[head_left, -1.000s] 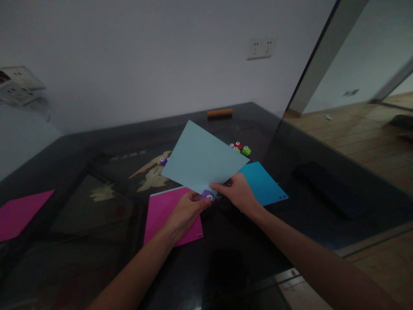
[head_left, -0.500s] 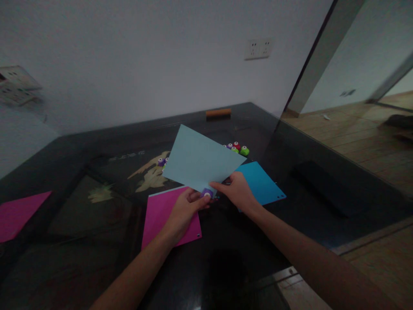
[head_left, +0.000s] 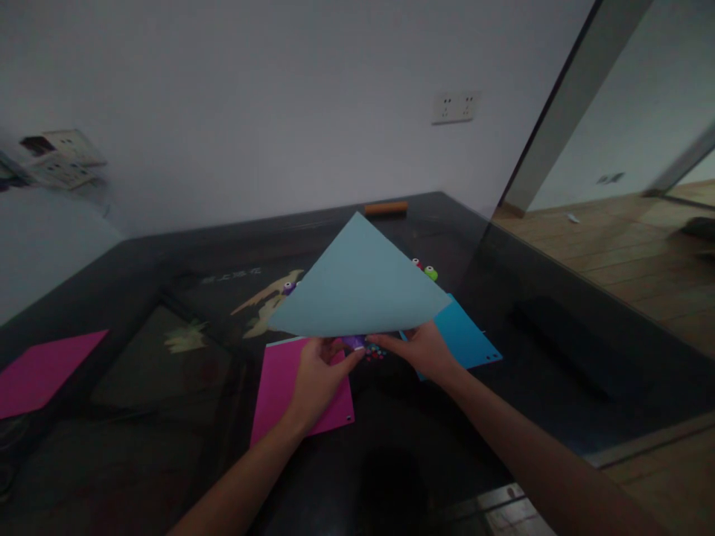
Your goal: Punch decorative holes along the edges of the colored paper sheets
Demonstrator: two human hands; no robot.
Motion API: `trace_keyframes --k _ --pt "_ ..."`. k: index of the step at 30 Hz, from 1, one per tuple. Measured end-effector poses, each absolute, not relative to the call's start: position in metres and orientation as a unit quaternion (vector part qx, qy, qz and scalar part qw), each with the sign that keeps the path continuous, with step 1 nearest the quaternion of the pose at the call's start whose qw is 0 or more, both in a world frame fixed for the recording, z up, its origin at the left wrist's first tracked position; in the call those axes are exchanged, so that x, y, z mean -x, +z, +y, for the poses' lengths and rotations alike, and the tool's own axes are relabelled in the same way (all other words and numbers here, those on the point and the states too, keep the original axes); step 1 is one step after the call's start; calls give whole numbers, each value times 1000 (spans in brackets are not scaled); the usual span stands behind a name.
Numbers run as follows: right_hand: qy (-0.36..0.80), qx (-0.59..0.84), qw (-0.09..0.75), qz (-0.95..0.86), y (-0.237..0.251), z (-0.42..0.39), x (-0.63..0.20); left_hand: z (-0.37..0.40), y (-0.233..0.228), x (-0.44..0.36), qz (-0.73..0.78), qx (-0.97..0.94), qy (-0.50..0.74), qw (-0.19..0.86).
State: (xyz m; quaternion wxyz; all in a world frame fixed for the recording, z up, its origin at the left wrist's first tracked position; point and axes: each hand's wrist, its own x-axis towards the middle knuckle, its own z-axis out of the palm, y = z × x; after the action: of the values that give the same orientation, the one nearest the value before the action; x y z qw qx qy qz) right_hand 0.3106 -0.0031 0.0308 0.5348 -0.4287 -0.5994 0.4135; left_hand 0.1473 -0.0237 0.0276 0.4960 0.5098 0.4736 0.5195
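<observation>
A purple craft punch (head_left: 353, 342) with a white button is gripped in my left hand (head_left: 322, 368), the thumb pressed on its near end. Between thumb and fingers, my right hand (head_left: 421, 350) holds a light blue sheet of paper (head_left: 363, 286) up off the table, one corner pointing away. The sheet's near edge lies over the punch and hides its far part; whether the paper sits in the slot I cannot tell. Small coloured paper bits (head_left: 375, 353) lie beneath, between my hands. A pink sheet (head_left: 279, 380) is under my left forearm, and a blue sheet (head_left: 466, 335) lies beside my right hand.
More punches, a green one (head_left: 430, 273) and a purple one (head_left: 289, 287), show behind the raised paper. Another pink sheet (head_left: 50, 372) lies far left. An orange-brown cylinder (head_left: 386, 209) rests near the wall, a dark flat object (head_left: 564, 342) at right.
The light blue sheet has turned so that a corner points straight away, and its near edge now covers most of the punch. Both hands stay close together; the view has tipped slightly.
</observation>
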Motion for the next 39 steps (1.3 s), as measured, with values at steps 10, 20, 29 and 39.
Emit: trace_keyframes --k 10,20,29,39 --pt "393 216 444 -776 58 2 -331 -26 45 -123 350 -636 574 378" --pt "341 254 430 -796 88 -8 -343 -31 37 -119 327 -704 555 300" --pt "173 203 420 -868 92 -27 -334 -46 47 -111 315 -784 452 287" --pt "63 187 395 -897 90 -29 -333 -41 59 -116 360 -715 450 397"
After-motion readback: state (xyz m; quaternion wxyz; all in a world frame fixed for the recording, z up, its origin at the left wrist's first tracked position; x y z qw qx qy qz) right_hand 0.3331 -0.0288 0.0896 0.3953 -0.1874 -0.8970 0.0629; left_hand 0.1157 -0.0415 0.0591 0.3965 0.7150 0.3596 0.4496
